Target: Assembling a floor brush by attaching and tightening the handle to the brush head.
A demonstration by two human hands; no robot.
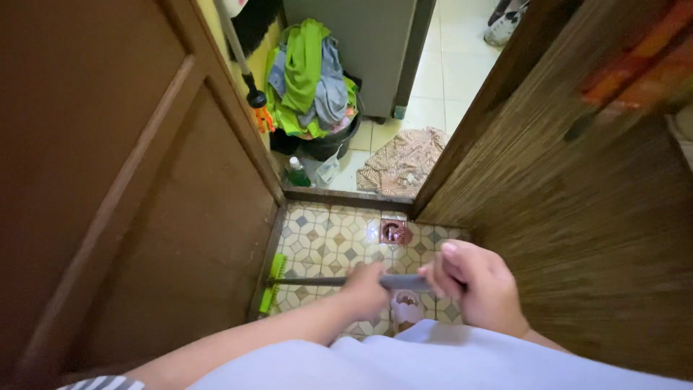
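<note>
Both hands clasp the grey handle of a floor brush: the left hand is curled shut around it, the right hand grips its end. The green brush head (bristles against the patterned tile floor) lies well left of the left hand, and a copper floor drain sits just beyond the hands.

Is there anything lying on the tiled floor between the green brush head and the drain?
Nothing visible does. Both hands, left hand and right hand, grip the grey handle of the floor brush, whose green head sits by the door's foot. The patterned tiles between it and the drain cover look bare.
</note>
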